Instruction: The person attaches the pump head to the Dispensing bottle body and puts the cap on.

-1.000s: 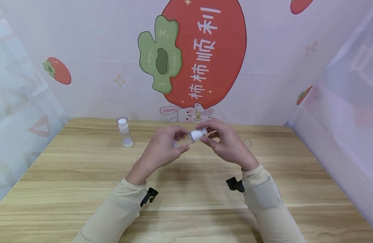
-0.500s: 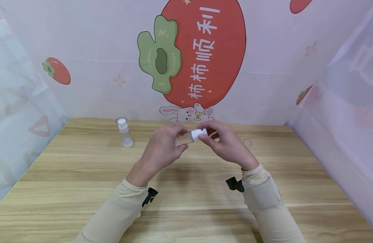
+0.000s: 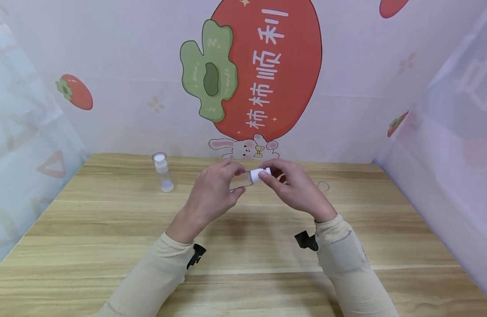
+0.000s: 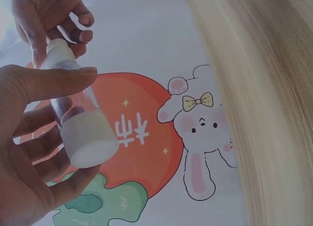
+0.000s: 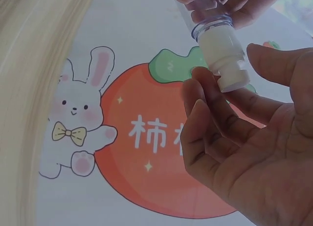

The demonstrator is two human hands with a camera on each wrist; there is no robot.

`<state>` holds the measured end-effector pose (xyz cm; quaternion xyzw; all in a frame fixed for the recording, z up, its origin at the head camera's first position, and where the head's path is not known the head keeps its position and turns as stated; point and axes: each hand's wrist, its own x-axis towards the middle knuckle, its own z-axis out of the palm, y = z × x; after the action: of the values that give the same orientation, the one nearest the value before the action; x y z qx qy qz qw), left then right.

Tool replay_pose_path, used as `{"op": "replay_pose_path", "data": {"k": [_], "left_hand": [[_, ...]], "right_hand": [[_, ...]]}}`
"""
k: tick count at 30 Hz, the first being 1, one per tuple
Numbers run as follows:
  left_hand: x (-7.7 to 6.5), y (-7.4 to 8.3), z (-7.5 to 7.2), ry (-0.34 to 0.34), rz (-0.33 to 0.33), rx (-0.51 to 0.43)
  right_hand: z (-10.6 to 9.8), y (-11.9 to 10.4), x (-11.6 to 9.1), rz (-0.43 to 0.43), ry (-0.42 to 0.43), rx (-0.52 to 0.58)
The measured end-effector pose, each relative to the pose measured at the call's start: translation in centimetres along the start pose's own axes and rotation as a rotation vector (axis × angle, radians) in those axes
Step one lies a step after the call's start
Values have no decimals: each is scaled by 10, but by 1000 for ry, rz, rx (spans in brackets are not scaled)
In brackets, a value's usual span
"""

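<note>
My left hand (image 3: 209, 193) grips the clear body of a small pump bottle (image 4: 88, 138), thumb across one side and fingers beneath. The bottle is tilted above the table, white base toward the left palm. At its other end, the white pump head (image 5: 217, 47) lies among the curled fingers of my right hand (image 3: 300, 189). In the head view the right thumb overlaps the white collar; in the right wrist view its tip is right at the collar's edge. The bottle's base is hidden by the left hand in the head view.
A similar clear bottle (image 3: 164, 178) with a white pump stands upright at the back left of the wooden table (image 3: 243, 281). A thin, round, clear outline (image 3: 323, 186) lies right of the right hand. A printed cloth wall (image 3: 128, 127) borders the back and sides.
The right thumb has moved up onto the white collar and the right fingers have shifted around the pump head. The bottle lies flatter than a second ago. The standing bottle has stayed put.
</note>
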<state>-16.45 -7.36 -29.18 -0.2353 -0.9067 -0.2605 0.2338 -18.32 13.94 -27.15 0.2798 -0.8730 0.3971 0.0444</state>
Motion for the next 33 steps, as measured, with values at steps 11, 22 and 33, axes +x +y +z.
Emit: {"op": "replay_pose_path", "data": {"k": [11, 22, 33], "left_hand": [[2, -2, 0, -24, -48, -69], [2, -6, 0, -76, -135, -203], [3, -7, -1, -145, -182, -278]], "right_hand": [[-3, 3, -1, -21, 26, 24], [-6, 5, -3, -107, 38, 28], [-5, 4, -3, -156, 30, 42]]}}
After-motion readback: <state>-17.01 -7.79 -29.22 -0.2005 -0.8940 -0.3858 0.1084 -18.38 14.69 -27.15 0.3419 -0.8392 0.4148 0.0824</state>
